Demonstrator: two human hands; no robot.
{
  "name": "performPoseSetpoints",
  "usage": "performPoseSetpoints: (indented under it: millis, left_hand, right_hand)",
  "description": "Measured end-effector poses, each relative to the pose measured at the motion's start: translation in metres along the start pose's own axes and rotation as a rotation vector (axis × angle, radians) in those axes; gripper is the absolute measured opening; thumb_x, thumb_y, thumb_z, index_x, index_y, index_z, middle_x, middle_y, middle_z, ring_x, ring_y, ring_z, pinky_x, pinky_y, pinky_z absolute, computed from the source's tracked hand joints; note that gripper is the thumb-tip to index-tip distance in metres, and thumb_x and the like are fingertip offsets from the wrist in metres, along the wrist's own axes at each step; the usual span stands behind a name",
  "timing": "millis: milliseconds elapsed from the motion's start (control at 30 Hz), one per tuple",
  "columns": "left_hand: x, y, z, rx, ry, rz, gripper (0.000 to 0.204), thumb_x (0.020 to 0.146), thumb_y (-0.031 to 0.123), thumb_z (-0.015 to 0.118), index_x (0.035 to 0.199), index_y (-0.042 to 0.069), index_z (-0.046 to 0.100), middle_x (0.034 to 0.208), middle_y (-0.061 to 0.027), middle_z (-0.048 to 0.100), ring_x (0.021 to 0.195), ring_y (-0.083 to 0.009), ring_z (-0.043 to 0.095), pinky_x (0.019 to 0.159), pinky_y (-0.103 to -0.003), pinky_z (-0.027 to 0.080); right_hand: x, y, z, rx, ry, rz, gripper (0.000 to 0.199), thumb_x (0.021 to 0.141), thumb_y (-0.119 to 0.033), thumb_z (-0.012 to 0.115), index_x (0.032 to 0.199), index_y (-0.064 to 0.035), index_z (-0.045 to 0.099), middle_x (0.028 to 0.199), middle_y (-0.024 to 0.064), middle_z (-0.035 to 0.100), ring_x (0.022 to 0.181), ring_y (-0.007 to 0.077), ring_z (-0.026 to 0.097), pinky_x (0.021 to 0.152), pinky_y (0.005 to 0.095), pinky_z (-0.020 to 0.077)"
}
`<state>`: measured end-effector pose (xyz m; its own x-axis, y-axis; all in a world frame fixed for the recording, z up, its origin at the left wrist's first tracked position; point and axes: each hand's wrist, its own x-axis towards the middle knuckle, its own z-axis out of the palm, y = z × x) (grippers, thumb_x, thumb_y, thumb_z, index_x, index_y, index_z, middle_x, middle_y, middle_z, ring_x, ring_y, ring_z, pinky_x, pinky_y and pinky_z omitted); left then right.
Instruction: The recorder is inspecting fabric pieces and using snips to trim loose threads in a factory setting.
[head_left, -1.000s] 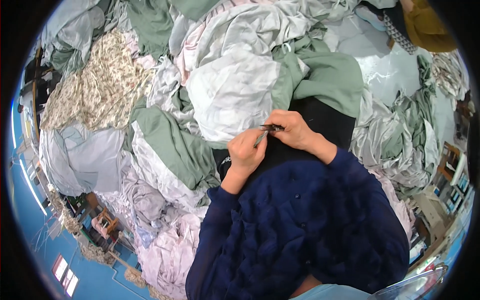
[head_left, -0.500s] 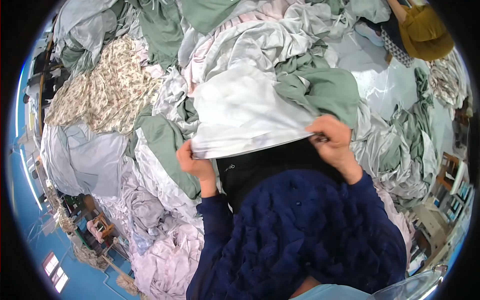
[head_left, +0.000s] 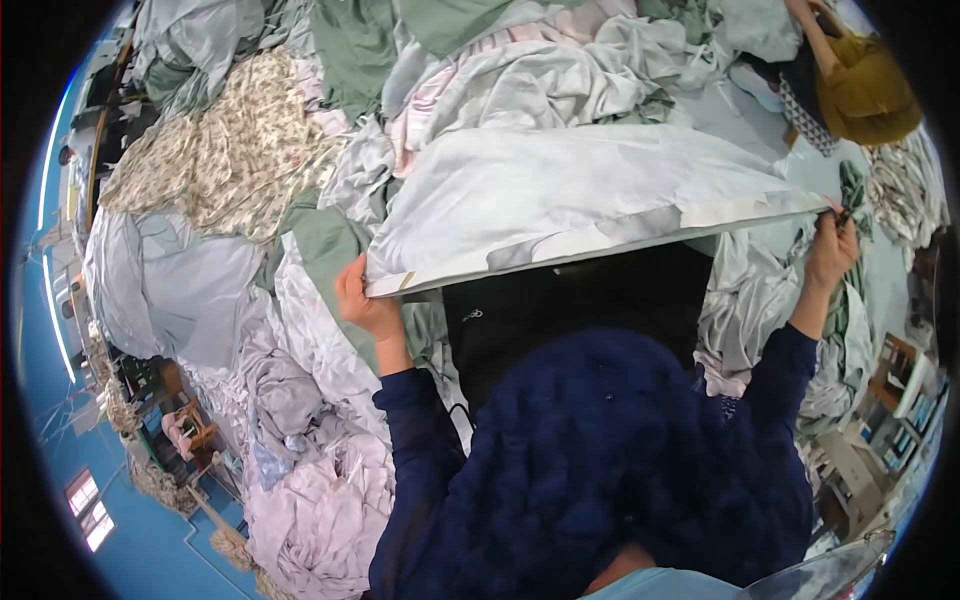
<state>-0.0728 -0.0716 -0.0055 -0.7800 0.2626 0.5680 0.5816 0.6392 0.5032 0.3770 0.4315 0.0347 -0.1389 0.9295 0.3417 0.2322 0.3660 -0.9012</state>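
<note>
A white piece of fabric (head_left: 560,175) is stretched between my two hands, its near edge pulled into a nearly straight line that rises toward the right. Along that edge runs a band with pale grey patches. My left hand (head_left: 368,300) pinches the left corner of the cloth, thumb on top. Out to the right, with the arm extended, my right hand (head_left: 832,248) grips the other end; a small dark thing shows at its fingertips, too small to name. Behind the band, the rest of the fabric spreads away over the heap.
Heaped cloth surrounds me: a floral sheet (head_left: 225,150) at the left, green fabric (head_left: 355,55) at the back, pink cloth (head_left: 330,510) at the near left. A person in a mustard garment (head_left: 870,90) is at the far right. Wooden stools (head_left: 895,365) stand at the right.
My right hand has moved far out to the right and a little up, drawing the fabric's edge much wider. My left hand has shifted slightly left and up, keeping its hold.
</note>
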Motion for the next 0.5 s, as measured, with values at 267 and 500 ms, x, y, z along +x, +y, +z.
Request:
performPoseSetpoints:
  millis: [267, 500]
  left_hand:
    - [-0.013, 0.005, -0.002, -0.045, -0.147, 0.148, 0.029, 0.075, -0.001, 0.070, 0.104, 0.001, 0.072, 0.090, -0.0124, 0.065, 0.079, -0.0251, 0.062, 0.071, -0.031, 0.050]
    - [-0.024, 0.005, -0.012, 0.022, -0.172, 0.115, 0.032, 0.072, -0.005, 0.069, 0.103, 0.000, 0.072, 0.089, -0.0131, 0.065, 0.080, -0.0279, 0.063, 0.072, -0.033, 0.051]
  right_hand:
    - [-0.026, 0.048, -0.003, 0.008, 0.012, 0.196, 0.014, 0.093, -0.007, 0.065, 0.105, -0.0036, 0.072, 0.073, -0.0043, 0.060, 0.058, 0.0020, 0.044, 0.051, 0.0196, 0.0321]
    - [-0.038, 0.051, 0.005, -0.069, 0.026, 0.174, 0.014, 0.093, -0.008, 0.066, 0.105, -0.0033, 0.072, 0.073, -0.0026, 0.063, 0.056, 0.0021, 0.044, 0.050, 0.0191, 0.0313]
